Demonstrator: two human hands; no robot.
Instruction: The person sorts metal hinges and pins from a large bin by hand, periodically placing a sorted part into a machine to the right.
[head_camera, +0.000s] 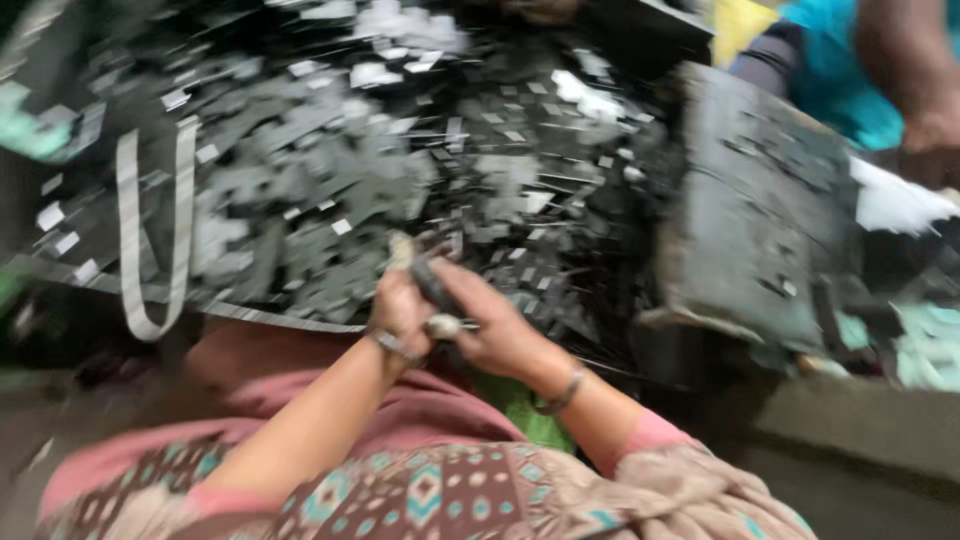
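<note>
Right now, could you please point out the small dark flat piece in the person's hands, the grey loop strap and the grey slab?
small dark flat piece (432, 283), head view, middle.
grey loop strap (128, 240), head view, left band.
grey slab (750, 200), head view, top face.

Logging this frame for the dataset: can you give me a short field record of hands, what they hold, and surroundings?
view: head camera, looking down, motion-blurred
left hand: closed around the upper end of a dark flat piece
right hand: grips the same piece from the other side, ring on one finger
wrists: bangle on each
in front: large pile of dark flat scraps with pale bits
right of pile: grey block-shaped bundle
top right: another person's arm, teal clothing
</note>
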